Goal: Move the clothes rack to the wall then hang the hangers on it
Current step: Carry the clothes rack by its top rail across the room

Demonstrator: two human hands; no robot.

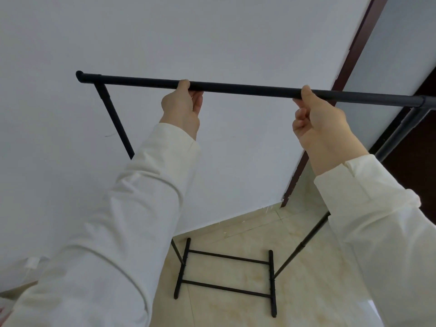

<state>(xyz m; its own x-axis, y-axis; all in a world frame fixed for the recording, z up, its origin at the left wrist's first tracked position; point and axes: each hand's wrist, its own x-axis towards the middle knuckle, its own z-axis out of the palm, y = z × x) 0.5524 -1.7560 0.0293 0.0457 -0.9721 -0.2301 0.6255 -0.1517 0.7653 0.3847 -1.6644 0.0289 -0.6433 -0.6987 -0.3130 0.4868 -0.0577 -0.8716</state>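
Observation:
A black metal clothes rack (245,88) stands in front of me, its top bar running across the view at hand height. My left hand (182,106) grips the bar left of its middle, and my right hand (318,119) grips it further right. Both arms wear white sleeves. Two uprights run down to the rack's base (226,272), a black frame of two feet and two crossbars on the floor close to the white wall (165,38). No hangers are in view.
A dark brown door frame (354,50) borders the wall on the right, with a dark door beyond it. The floor is beige marbled tile (295,244). Something white sits low at the far left (33,263).

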